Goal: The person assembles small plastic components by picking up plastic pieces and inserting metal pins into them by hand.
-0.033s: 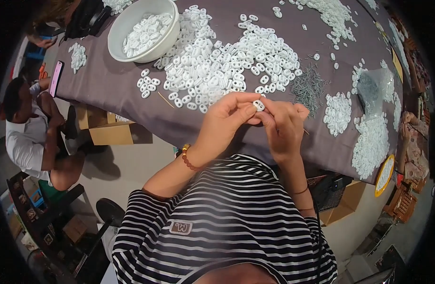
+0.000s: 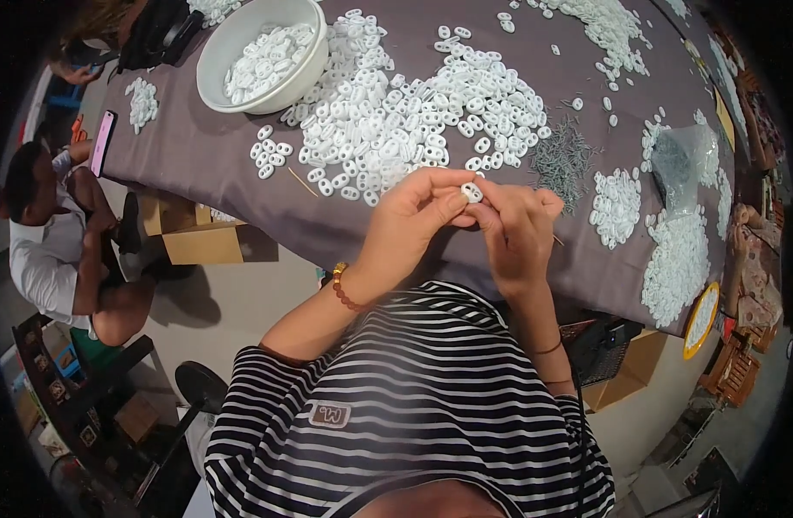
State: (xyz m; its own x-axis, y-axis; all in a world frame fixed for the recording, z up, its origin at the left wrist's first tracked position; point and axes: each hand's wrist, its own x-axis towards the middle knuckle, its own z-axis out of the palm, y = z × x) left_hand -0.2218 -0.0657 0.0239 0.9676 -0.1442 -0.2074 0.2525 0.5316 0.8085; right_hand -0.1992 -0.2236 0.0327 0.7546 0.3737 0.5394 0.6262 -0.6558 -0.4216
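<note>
Between my hands is a small white oval plastic piece with two holes (image 2: 472, 192), held up just over the table's near edge. My left hand (image 2: 411, 213) pinches it between thumb and fingers. The fingertips of my right hand (image 2: 517, 226) are closed against the piece's right side; whether they also hold something tiny is hidden. Beyond my hands spreads a big heap of the same white oval pieces (image 2: 370, 129). To the right of it, close to my right hand, lies a pile of small grey screw-like pins (image 2: 562, 164).
A white bowl (image 2: 208, 73) of such pieces stands at the far left. More white piles (image 2: 672, 268) and a clear bag of grey pins (image 2: 677, 168) lie at the right. A phone (image 2: 103, 145) rests on the left edge, near a seated person (image 2: 51, 250). Thin sticks (image 2: 303, 181) lie about.
My hands and the white piece have not visibly moved. The seated person at the left has shifted an arm slightly.
</note>
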